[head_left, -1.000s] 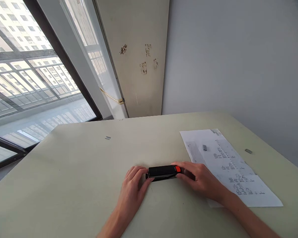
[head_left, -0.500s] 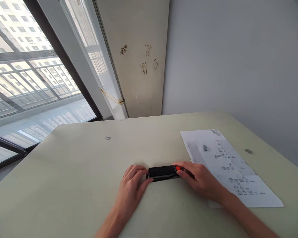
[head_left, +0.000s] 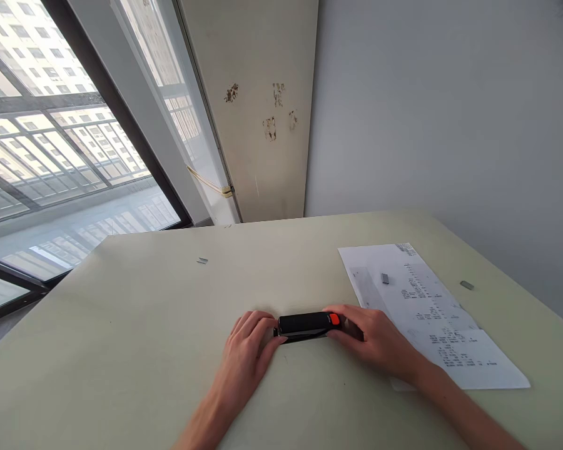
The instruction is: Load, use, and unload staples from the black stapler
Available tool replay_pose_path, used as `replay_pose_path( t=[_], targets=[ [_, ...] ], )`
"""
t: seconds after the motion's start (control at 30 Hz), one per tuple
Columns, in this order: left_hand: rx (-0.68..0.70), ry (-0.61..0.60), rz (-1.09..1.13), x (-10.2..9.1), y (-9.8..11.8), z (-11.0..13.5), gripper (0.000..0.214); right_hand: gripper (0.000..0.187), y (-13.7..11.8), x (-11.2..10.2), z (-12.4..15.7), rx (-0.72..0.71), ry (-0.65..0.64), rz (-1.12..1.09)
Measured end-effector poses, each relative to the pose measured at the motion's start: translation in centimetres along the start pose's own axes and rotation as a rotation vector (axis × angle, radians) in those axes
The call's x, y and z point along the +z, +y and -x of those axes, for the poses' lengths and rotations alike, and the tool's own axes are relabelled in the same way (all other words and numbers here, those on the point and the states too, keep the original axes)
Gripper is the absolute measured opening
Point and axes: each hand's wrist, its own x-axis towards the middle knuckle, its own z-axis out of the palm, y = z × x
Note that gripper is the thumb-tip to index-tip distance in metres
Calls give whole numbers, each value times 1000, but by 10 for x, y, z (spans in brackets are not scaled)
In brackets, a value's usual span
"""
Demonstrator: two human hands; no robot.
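A black stapler (head_left: 303, 323) with an orange-red patch near its right end lies lengthwise on the pale table, between my two hands. My left hand (head_left: 248, 345) grips its left end, thumb at the near side and fingers behind. At the other end, my right hand (head_left: 373, 340) holds the stapler with the thumb low on the near side and the index finger along the top. The hands partly cover both ends. Beyond my right hand is a printed paper sheet (head_left: 370, 287), and a small grey strip of staples (head_left: 385, 279) rests on it.
Another staple strip (head_left: 466, 285) lies right of the paper, and small strip pieces (head_left: 202, 260) lie at the far left of the table (head_left: 122, 350). A grey wall (head_left: 441, 112) borders the table's far right. Windows (head_left: 65, 144) stand to the left.
My right thumb has slid from the orange-red patch down to the stapler's lower near edge, so the patch shows more fully. The stapler stays in place between both hands.
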Motion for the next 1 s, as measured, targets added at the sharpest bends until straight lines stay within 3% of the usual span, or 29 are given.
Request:
replay_pose_path(
  t=[0.6,1.0],
  targets=[
    [178,-107,-137,-19,-8,-5,13,28,1,0,0,8,6,-7],
    [213,-143,-201,-25,-16,-2,13,28,-1,-2,-1,31,-20,-31]
  ],
)
